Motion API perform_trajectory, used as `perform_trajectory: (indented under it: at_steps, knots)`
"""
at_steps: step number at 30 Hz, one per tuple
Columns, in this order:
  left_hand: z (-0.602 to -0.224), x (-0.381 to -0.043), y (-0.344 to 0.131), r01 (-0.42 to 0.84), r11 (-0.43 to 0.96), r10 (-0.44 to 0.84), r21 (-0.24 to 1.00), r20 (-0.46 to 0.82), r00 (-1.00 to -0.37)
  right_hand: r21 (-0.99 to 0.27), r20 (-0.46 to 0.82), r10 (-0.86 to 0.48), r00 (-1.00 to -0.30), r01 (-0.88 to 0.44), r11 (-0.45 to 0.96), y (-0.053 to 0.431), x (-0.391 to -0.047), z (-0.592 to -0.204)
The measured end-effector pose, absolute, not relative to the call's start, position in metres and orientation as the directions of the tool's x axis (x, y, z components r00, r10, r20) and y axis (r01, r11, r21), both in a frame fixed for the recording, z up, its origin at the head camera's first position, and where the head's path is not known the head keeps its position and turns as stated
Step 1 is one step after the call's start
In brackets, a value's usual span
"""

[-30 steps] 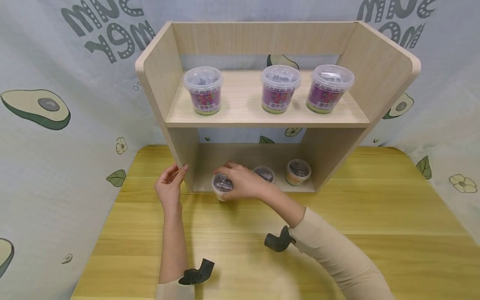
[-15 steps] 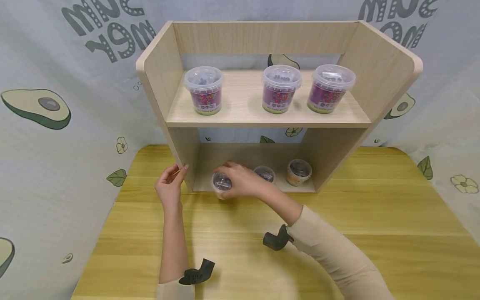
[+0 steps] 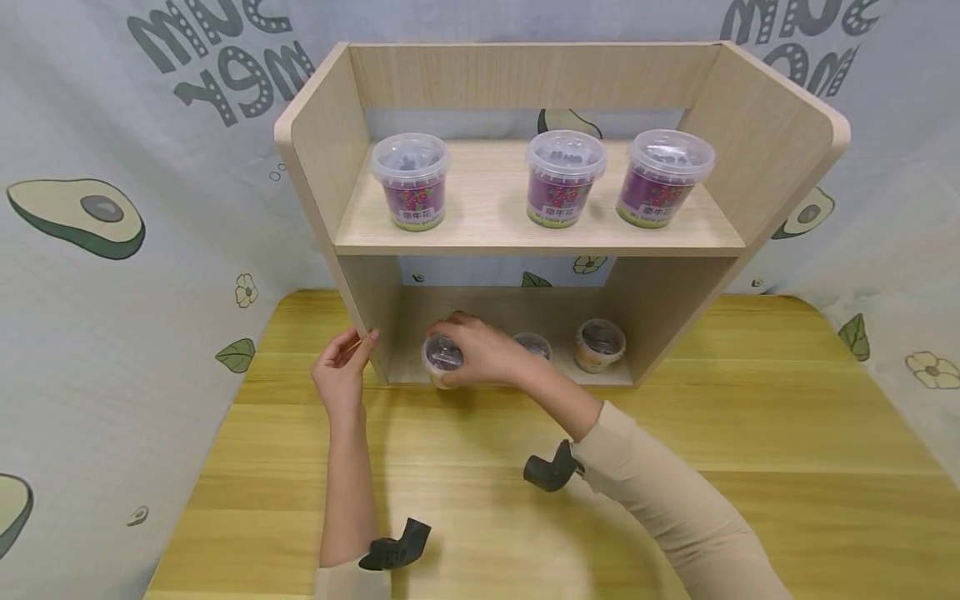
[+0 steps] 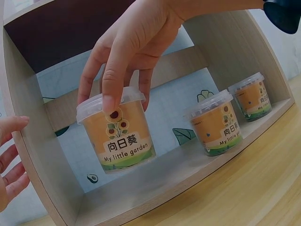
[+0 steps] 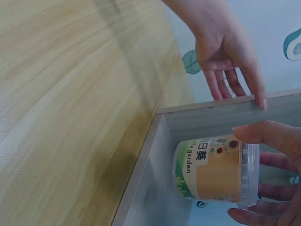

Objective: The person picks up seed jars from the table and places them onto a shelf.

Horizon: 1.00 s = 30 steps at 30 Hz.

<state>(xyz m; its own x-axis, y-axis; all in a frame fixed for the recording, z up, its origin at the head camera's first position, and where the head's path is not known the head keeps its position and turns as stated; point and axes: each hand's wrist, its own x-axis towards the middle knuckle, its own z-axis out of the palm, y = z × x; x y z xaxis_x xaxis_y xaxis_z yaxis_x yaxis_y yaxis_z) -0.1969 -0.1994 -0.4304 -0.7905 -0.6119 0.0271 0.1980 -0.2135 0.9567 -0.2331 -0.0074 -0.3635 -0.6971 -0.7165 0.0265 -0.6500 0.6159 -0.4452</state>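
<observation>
My right hand (image 3: 483, 350) grips an orange sunflower-labelled plastic tub (image 4: 120, 134) by its clear lid, fingers around the rim. The tub is at the left of the lower shelf (image 4: 174, 181), its base raised over the shelf board in the left wrist view. My left hand (image 3: 343, 371) holds the front edge of the shelf unit's left side panel (image 3: 352, 312), thumb on the near face and fingers behind. Two matching orange tubs stand on the lower shelf to the right, a middle tub (image 4: 216, 125) and a right tub (image 4: 252, 96); my right hand partly hides the middle one in the head view.
On the upper shelf (image 3: 480, 196) stand three purple flower-labelled tubs: a left one (image 3: 412, 196), a middle one (image 3: 558, 192) and a right one (image 3: 660, 192). The unit sits on a wooden table (image 3: 480, 467), with a patterned curtain (image 3: 150, 333) behind and at the sides.
My right hand has moved the orange tub slightly back and upward in the head view, in over the lower shelf. My left hand stays on the side panel.
</observation>
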Motion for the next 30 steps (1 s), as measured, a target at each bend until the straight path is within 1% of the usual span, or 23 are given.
perform_trajectory:
  at_steps: [24, 30]
  knots:
    - [-0.430, -0.197, -0.201, 0.207, -0.217, -0.607, 0.954, 0.034, -0.794, -0.456, 0.005, -0.716, -0.698, -0.639, 0.620, -0.019, -0.242, -0.373]
    - [-0.430, -0.198, -0.201, 0.202, -0.218, -0.613, 0.955, 0.027, -0.790, -0.465, -0.021, -0.711, -0.703, -0.623, 0.629, -0.022, -0.246, -0.379]
